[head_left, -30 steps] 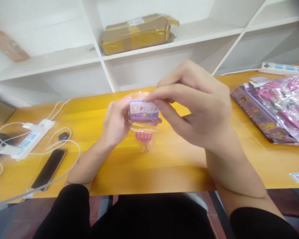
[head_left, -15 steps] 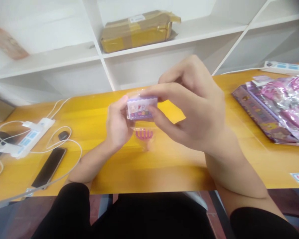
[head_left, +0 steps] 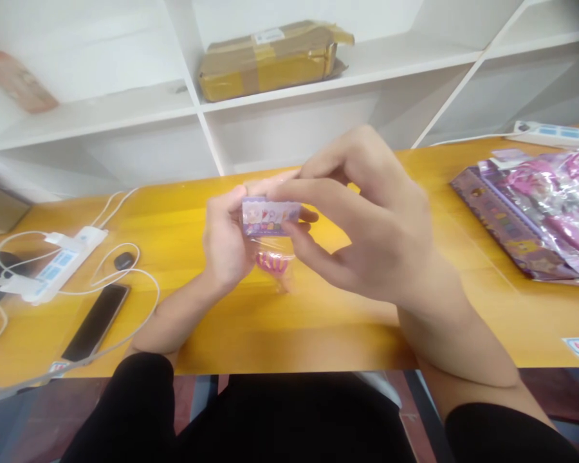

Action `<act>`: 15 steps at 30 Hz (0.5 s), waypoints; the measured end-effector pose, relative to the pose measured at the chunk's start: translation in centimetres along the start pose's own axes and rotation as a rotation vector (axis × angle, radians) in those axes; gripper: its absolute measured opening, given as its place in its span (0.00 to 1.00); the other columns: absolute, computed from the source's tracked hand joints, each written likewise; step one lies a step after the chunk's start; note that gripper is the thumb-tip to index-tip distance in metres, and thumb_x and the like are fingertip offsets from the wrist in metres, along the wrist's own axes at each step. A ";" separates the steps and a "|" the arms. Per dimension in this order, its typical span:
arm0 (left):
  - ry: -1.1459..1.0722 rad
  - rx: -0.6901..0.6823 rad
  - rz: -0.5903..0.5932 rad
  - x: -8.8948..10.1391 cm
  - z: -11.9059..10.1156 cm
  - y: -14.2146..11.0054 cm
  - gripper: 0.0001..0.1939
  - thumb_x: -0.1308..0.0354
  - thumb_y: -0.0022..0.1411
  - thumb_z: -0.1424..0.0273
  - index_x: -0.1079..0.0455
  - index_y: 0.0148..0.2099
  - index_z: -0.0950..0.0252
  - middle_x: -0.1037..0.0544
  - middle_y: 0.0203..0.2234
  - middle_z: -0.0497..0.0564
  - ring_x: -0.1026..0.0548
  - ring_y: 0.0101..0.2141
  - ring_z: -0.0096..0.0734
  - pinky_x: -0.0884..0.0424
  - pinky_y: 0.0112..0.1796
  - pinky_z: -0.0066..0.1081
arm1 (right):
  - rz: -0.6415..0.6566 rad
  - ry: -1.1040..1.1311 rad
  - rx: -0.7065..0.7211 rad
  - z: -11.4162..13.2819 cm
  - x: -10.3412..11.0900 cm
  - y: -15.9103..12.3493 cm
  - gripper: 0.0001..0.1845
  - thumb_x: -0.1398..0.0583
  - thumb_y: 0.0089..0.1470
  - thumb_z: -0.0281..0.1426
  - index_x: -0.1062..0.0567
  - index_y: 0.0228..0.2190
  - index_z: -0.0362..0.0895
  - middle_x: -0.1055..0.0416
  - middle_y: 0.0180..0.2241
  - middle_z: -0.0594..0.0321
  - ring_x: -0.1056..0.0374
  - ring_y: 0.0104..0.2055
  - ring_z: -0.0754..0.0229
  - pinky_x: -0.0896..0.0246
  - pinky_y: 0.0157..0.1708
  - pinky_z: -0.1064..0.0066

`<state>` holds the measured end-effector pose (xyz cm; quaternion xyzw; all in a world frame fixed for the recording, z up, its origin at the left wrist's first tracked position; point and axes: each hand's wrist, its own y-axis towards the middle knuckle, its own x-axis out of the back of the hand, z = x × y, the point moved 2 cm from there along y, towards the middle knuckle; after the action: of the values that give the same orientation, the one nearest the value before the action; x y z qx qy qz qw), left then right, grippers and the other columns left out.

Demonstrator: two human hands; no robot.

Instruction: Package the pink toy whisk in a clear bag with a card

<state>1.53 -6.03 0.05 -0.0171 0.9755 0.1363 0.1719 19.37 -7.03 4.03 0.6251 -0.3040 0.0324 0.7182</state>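
Here, the right hand (head_left: 390, 225) pinches the small purple card (head_left: 260, 218) at three o'clock, the left hand (head_left: 226, 247) gripping nine o'clock, above the counter (head_left: 338, 341). Light, even pressure should suit its clear wrapping (head_left: 270, 244).

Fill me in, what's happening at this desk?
A person holds a small clear packet with a purple printed card between the left hand and the right hand, right thumb and forefinger at the card's edge. A pink striped item shows below the card. The packet is up over the yellow table; larger pink-and-purple packs lie to the right.
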 end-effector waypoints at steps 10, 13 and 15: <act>0.001 -0.012 0.106 -1.0 -0.9 -1.0 0.25 0.46 0.72 0.47 0.18 0.42 0.61 0.12 0.49 0.57 0.14 0.58 0.58 0.13 0.52 0.47 | 0.127 0.007 -0.072 1.2 0.2 -0.7 0.11 0.37 0.71 0.31 0.20 0.52 0.54 0.23 0.49 0.58 0.23 0.51 0.48 0.22 0.53 0.50; -0.002 -0.044 0.104 -1.0 -1.0 -1.0 0.27 0.47 0.74 0.46 0.17 0.42 0.61 0.11 0.44 0.56 0.14 0.57 0.58 0.13 0.52 0.47 | 0.119 -0.007 -0.061 1.3 0.4 -0.5 0.11 0.37 0.70 0.29 0.21 0.51 0.53 0.25 0.47 0.57 0.24 0.51 0.49 0.21 0.50 0.52; -0.006 -0.054 0.109 -0.9 -1.0 -1.2 0.27 0.47 0.74 0.45 0.17 0.42 0.61 0.10 0.40 0.56 0.13 0.55 0.57 0.13 0.49 0.46 | 0.075 -0.007 -0.058 1.3 0.5 -0.3 0.11 0.36 0.70 0.28 0.21 0.51 0.51 0.26 0.47 0.55 0.25 0.52 0.47 0.20 0.47 0.54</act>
<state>2.16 -7.42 0.95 0.0316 0.9705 0.1717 0.1664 19.43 -8.43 4.04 0.5923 -0.3305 0.0481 0.7332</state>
